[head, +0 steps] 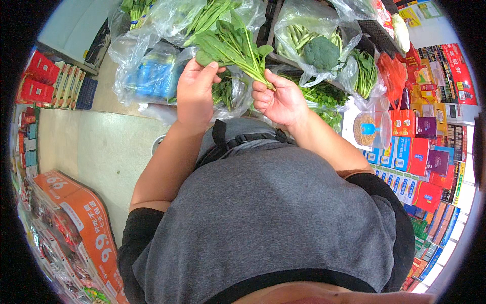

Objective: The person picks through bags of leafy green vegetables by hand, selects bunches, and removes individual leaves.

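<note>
My right hand (281, 98) grips the stem ends of a small bunch of leafy greens (243, 53), thumb and fingers closed around them. At the leafy end, my left hand (199, 85) pinches leaves between thumb and fingers. The bunch slants between both hands, its leaves to the upper left. Beneath and beyond it lie clear plastic bags of vegetables: long green beans (209, 19) behind, and loose greens (224, 91) between my hands. A broccoli head (322, 53) sits on pale green beans (298, 36) in an open bag at the right.
A blue packaged item (153, 78) lies in clear plastic at the left. On the right are bundled greens (365, 72), a red plastic bag (393, 72), a clear tub of grain (364, 131) with a blue scoop, and stacked boxes (402, 152). An orange-edged display (81, 209) stands lower left.
</note>
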The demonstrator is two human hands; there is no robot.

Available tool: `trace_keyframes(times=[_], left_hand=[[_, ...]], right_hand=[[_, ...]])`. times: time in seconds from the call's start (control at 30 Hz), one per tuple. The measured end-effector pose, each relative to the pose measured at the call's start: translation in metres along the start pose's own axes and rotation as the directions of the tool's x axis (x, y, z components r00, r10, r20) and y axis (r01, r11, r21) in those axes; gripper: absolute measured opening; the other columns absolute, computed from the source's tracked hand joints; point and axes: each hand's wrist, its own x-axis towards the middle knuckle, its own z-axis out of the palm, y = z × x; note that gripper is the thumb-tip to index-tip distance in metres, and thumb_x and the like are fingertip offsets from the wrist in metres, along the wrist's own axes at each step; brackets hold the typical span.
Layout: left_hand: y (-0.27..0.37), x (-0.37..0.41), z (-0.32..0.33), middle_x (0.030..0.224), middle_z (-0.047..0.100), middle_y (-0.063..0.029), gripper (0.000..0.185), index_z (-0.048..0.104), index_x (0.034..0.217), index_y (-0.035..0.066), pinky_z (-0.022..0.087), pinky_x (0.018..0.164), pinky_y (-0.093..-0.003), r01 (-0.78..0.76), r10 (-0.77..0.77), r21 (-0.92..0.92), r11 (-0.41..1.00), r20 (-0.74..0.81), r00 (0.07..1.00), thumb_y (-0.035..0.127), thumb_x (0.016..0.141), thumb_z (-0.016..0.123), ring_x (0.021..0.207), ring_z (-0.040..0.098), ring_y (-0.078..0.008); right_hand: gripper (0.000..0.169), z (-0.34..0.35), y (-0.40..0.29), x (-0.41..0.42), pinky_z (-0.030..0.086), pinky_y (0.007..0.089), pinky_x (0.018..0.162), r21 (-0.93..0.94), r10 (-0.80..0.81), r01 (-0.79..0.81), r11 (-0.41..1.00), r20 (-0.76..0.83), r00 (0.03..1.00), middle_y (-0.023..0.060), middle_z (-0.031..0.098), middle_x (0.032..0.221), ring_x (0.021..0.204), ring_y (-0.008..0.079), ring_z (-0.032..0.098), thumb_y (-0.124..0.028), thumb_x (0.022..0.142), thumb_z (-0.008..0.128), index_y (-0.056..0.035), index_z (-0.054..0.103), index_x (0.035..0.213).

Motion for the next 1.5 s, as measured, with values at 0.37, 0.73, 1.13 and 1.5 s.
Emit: trace_keyframes(times=[0.37, 0.73, 1.13, 1.5], left_hand=[[0.016, 0.008, -0.012, 0.091, 0.061, -0.0049, 0.016, 0.051, 0.105, 0.003, 0.047, 0.069, -0.0243, 0.082, -0.07, -0.15, 0.985, 0.081, 0.994, 0.007, 0.09, 0.053, 0.079, 0.058, -0.0129], [0.066, 0.033, -0.023, 0.094, 0.062, -0.0041, 0.007, 0.057, 0.093, 0.002, 0.045, 0.079, -0.0224, -0.049, -0.195, 0.484, 0.874, 0.441, 0.876, 0.003, 0.085, 0.058, 0.086, 0.057, -0.0096], [0.037, -0.002, -0.001, 0.094, 0.059, -0.0095, 0.014, 0.048, 0.093, 0.007, 0.042, 0.091, -0.0398, -0.125, 0.008, 0.158, 0.979, 0.589, 0.808, 0.015, 0.088, 0.059, 0.103, 0.056, -0.0278], [0.006, -0.006, 0.012, 0.084, 0.046, -0.0061, 0.013, 0.043, 0.096, 0.008, 0.048, 0.08, -0.0409, -0.039, 0.133, -0.24, 0.97, 0.39, 0.911, 0.011, 0.09, 0.053, 0.076, 0.049, -0.0188]], right_hand=[[0.015, 0.022, 0.01, -0.003, 0.036, 0.0224, 0.05, -0.595, -0.173, 0.088, 0.799, -0.087, 0.981, 0.0002, 0.053, 0.069, 0.055, 0.0079, 0.045, -0.019, 0.09, 0.055, -0.0071, 0.055, 0.098], [0.014, 0.024, 0.012, -0.001, 0.04, 0.021, 0.052, -0.869, -0.334, 0.012, 0.494, -0.177, 0.926, -0.0003, 0.058, 0.077, 0.059, 0.0068, 0.047, -0.016, 0.092, 0.049, -0.0053, 0.058, 0.096], [0.019, 0.019, -0.002, 0.019, 0.05, 0.038, 0.074, -0.2, -0.27, 0.227, 0.953, -0.222, 0.937, 0.0138, 0.061, 0.1, 0.084, 0.0256, 0.06, -0.01, 0.093, 0.043, -0.0015, 0.051, 0.107], [0.022, 0.018, 0.006, 0.032, 0.048, 0.0364, 0.075, -0.185, -0.325, 0.285, 0.941, -0.249, 0.912, 0.0127, 0.058, 0.098, 0.087, 0.0261, 0.059, -0.006, 0.092, 0.043, -0.0025, 0.051, 0.112]])
